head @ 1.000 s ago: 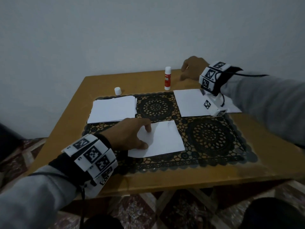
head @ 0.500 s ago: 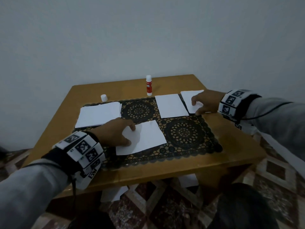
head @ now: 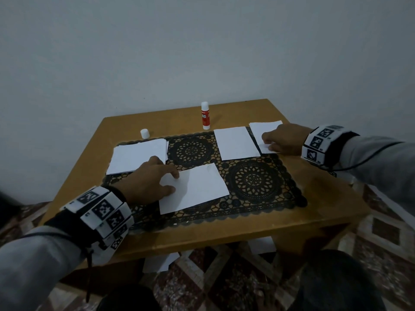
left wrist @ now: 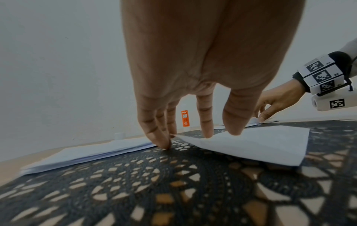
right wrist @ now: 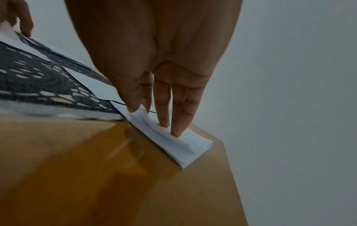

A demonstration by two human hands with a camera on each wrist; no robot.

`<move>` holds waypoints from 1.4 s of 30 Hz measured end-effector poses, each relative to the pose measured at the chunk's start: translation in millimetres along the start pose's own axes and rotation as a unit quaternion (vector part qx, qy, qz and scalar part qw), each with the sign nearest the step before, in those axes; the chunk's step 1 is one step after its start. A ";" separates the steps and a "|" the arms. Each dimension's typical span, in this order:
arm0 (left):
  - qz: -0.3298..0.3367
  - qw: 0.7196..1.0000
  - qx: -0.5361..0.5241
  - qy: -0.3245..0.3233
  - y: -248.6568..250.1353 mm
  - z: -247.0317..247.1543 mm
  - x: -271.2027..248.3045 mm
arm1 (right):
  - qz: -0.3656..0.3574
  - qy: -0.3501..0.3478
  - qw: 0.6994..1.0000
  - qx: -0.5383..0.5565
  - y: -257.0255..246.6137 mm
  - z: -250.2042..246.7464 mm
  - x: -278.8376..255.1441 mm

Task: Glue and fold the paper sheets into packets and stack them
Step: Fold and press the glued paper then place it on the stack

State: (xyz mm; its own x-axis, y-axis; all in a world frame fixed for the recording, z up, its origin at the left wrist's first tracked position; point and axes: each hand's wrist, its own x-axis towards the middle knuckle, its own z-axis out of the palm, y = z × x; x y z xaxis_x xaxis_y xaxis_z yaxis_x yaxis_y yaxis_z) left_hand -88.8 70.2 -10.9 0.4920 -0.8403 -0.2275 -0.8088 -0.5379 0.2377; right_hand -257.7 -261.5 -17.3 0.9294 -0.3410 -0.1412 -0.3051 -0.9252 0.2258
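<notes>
A white paper sheet (head: 197, 189) lies on the black lace mat (head: 253, 182) near the front. My left hand (head: 173, 182) rests on the sheet's left edge, thumb and straight fingers (left wrist: 207, 131) touching it. A stack of sheets (head: 137, 157) lies at the left, and one folded sheet (head: 235, 143) at the back. At the right edge lies a pile of folded packets (head: 261, 130). My right hand (head: 267, 142) presses down on that pile, straight fingers (right wrist: 176, 130) on top and the thumb at its edge. A red and white glue stick (head: 205, 115) stands uncapped behind the mat.
The glue stick's white cap (head: 144, 133) stands at the back left of the wooden table (head: 314, 198). A grey wall rises right behind the table. Paper lies on the patterned floor (head: 161, 263) under the front edge.
My right hand has come from beside the glue stick to the folded packets at the right and stays there. My left hand has kept its place on the front sheet.
</notes>
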 end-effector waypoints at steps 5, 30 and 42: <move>0.001 1.000 0.001 -0.009 0.2 -1.5 -4.0 | 0.041 0.043 0.998 0.030 -0.7 0.0 -4.3; -0.033 0.827 -0.553 0.099 20.1 -30.7 -15.9 | -0.040 0.050 0.654 0.753 -101.4 -100.2 -42.2; -0.068 0.890 -0.437 0.109 -8.8 -16.7 -15.8 | 0.058 -0.078 0.716 0.692 -115.5 -50.7 -38.7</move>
State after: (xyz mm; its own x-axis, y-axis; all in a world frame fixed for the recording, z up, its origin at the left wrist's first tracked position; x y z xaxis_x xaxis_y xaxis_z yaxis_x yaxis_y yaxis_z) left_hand -84.1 87.1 6.4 0.6950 -0.7044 -0.1443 -0.2234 -0.4023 0.8879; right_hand -247.9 -133.0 11.0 0.8795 -0.3430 -0.3299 -0.3929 -0.1321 -0.9100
